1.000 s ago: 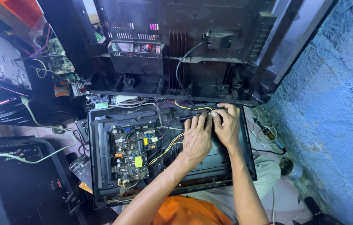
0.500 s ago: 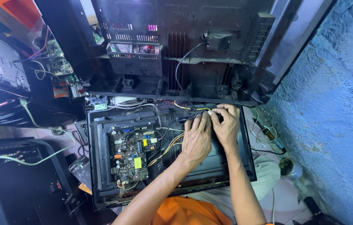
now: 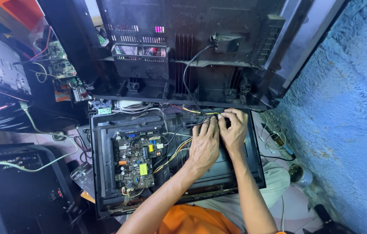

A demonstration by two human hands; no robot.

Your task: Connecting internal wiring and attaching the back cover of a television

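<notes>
Pinching wires (image 3: 200, 112) | left hand (image 3: 203, 145), right hand (image 3: 234, 132) held together | grip likely clenched on wires, partly hidden | circuit board (image 3: 136, 159) left untouched

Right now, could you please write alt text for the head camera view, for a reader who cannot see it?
Both hands, left hand and right hand, meet at thin wires on the top edge of an opened black chassis. A green circuit board sits at its left, a black back cover stands behind, and a blue wall is on the right.

Yellow and black wires (image 3: 196, 112) run along the open black chassis's (image 3: 105, 173) top edge; chassis lies flat.
</notes>
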